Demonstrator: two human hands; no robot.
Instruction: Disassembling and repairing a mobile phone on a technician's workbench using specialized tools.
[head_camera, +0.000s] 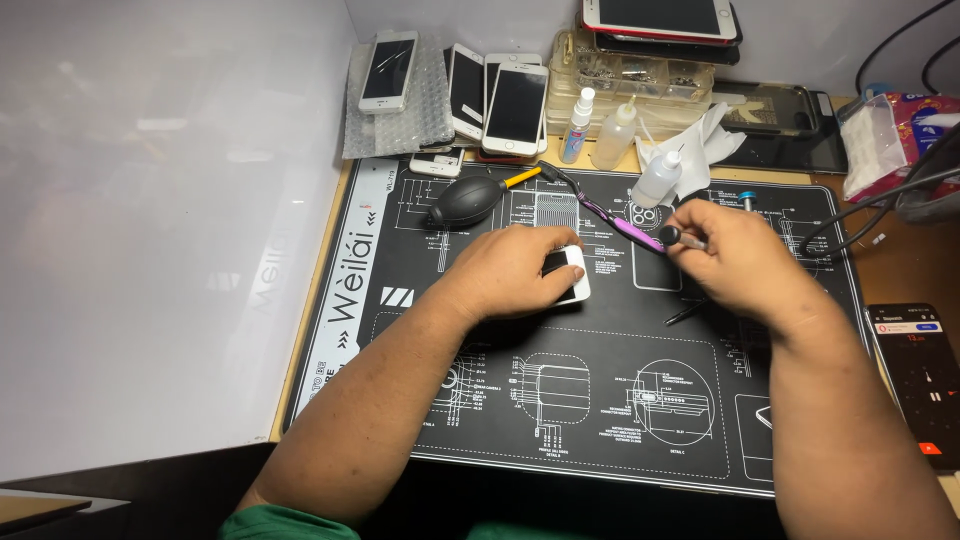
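Observation:
My left hand (515, 270) lies flat over a white smartphone (574, 275) on the black repair mat (600, 400), pinning it down; only the phone's right end shows. My right hand (735, 255) is closed around a small grey screwdriver (680, 238) whose handle end points left, a short way to the right of the phone. A purple-handled tool (625, 225) lies on the mat between the two hands, just above the phone.
A black rubber air blower (465, 200) with a yellow nozzle sits at the back of the mat. Several phones (500, 100), small bottles (615, 135), a clear parts box (630, 70) and tissues line the back. A dark phone with a lit screen (920, 375) lies at right. A white wall stands left.

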